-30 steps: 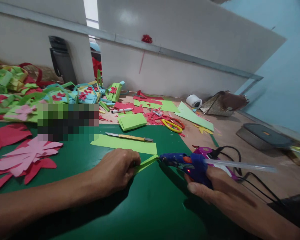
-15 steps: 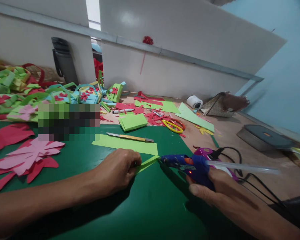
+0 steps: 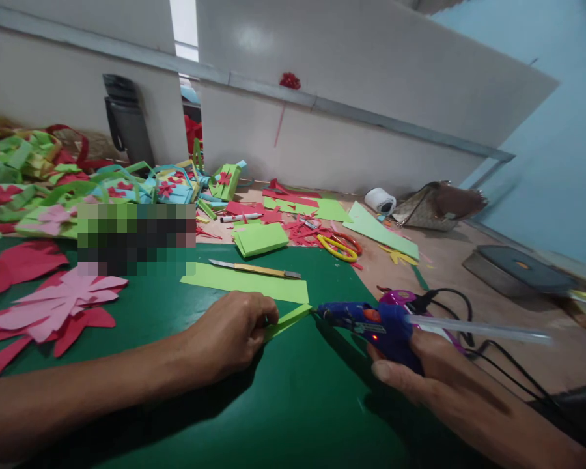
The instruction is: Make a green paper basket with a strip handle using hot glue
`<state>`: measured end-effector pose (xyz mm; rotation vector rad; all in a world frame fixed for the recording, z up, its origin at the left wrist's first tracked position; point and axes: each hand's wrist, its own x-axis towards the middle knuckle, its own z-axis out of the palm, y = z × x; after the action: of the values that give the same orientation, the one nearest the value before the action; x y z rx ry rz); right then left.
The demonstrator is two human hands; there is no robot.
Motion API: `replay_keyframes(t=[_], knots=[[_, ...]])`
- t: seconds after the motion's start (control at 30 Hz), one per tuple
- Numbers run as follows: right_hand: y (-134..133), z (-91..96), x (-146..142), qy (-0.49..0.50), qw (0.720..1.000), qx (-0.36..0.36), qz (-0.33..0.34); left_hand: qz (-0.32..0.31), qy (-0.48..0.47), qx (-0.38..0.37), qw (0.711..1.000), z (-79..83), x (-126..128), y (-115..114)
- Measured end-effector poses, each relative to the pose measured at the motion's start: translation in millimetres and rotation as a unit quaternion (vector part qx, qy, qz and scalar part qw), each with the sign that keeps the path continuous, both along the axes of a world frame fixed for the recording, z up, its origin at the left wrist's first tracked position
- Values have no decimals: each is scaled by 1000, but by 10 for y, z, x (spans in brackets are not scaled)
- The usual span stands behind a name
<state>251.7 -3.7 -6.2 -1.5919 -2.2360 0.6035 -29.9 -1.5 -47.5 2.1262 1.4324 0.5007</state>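
Folded light-green paper strip (image 3: 288,320) on the dark green cutting mat (image 3: 283,404), low in the middle of the view, long axis slanting up and to the right. Near end pinched inside the left hand (image 3: 229,332), fingers curled shut on it, knuckles resting on the mat. Free end pointing straight at the nozzle of the blue hot glue gun (image 3: 371,324), tip touching or just short of the paper; hard to tell which. Gun gripped in the right hand (image 3: 420,371), fingers wrapped tight round the handle, clear glue stick (image 3: 478,326) jutting out behind, black cord (image 3: 498,352) trailing right. Strip thus lying between both hands, left hand on it, right hand reaching it only through the gun.

Farther out: flat green paper sheet (image 3: 247,281) just beyond the strip, craft knife (image 3: 254,268) lying on it; yellow-handled scissors (image 3: 339,246) among red scraps; marker (image 3: 239,217); pink and red paper flowers (image 3: 53,303) at the left; tape roll (image 3: 379,199) near the wall.
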Motion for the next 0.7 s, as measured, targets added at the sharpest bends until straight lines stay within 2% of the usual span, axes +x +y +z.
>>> replay_keyframes(t=[0.1,0.23,0.47,0.7], knots=[[18,-40,45,-13,999,-32,29,1,1,2,1000,-15,-3,3],[63,-123,126,29,996,12,89,0,-4,2,1000,-28,-8,3],[76,-194,168,73,994,40,75,2,-2,-7,1000,-14,-8,2],[-18,-48,64,35,995,-89,13,6,2,0,1000,-4,-2,4]])
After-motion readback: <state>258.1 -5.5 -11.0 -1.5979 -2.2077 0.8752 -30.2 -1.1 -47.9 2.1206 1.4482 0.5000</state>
